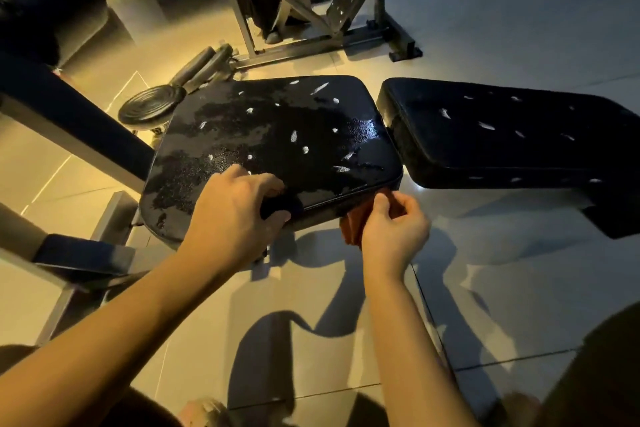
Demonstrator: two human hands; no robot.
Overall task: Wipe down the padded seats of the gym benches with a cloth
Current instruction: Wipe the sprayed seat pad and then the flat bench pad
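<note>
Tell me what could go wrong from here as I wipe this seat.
1. The seat pad shows many white tears in its cover; the cloth could snag and widen them.
2. Its surface looks glossy and mottled, so one pass may only smear it.
3. The right hand pinches the cloth bunched below the near edge, and the left hand grips a small dark object there, so neither hand is free to steady the bench.

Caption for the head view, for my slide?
Right hand pinches cloth at near edge of seat; left hand rests on it.
</note>
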